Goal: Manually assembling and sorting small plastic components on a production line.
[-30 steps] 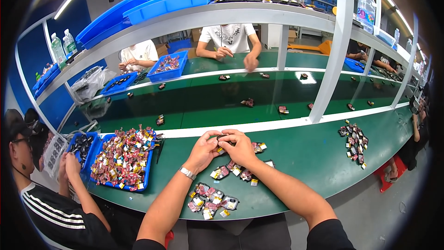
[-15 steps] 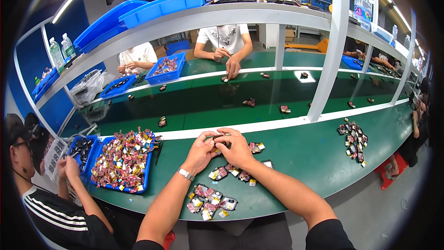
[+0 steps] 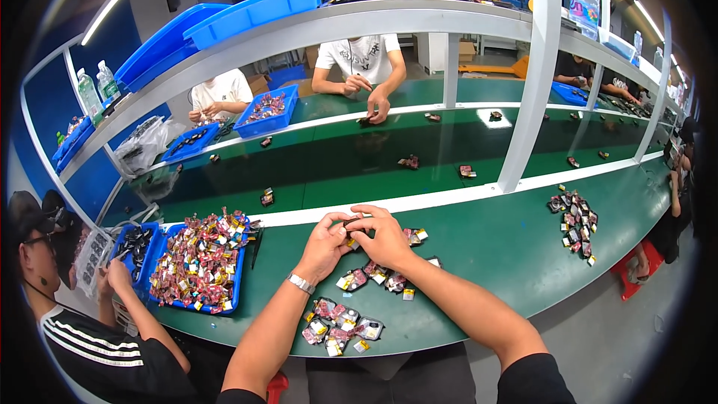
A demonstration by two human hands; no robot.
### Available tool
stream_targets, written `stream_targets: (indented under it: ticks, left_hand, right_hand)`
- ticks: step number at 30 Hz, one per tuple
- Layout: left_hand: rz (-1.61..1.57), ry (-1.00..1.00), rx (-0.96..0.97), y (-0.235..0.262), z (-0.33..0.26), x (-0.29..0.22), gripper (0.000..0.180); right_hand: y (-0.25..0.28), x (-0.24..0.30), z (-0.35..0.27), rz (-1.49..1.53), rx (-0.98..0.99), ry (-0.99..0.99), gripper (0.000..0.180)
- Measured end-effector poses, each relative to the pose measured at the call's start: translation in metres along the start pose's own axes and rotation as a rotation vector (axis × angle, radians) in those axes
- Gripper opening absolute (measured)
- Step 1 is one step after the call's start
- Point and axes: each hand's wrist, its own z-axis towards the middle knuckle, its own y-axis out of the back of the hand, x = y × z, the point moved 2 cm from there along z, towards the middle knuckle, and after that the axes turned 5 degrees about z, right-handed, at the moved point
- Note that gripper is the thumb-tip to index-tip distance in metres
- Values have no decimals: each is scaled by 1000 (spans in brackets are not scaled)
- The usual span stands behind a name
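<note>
Above a green worktop, before white shelving, the left fingers and right fingers hold a small dark part.

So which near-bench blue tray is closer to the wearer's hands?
The larger tray, heaped with red, yellow and white parts; the smaller tray, holding black pieces, sits farther left.

A shiny, metal-looking silver band circles the bare left forearm at the wrist, with a black left sleeve below that band, a black right sleeve ending near the elbow well to the band's right, and dark grey trousers to the band's lower right.
</note>
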Motion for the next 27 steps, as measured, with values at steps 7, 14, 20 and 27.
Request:
stream_targets:
  ticks: [7, 14, 20, 27]
  left_hand:
    - [10, 1, -50, -3, -2, -2, 25]
    - [-50, -2, -64, -3, -2, -3, 28]
    - [-36, 10, -35, -4, -3, -4, 26]
    - [123, -15, -163, -8, -1, 2, 22]
  right_hand:
    - [3, 4, 0, -114, -34, 123, 17]
    - [5, 10, 8, -50, -106, 208, 11]
    - [5, 10, 9, -77, -138, 208, 13]
    - [2, 11, 9, 47, -147, 89, 16]
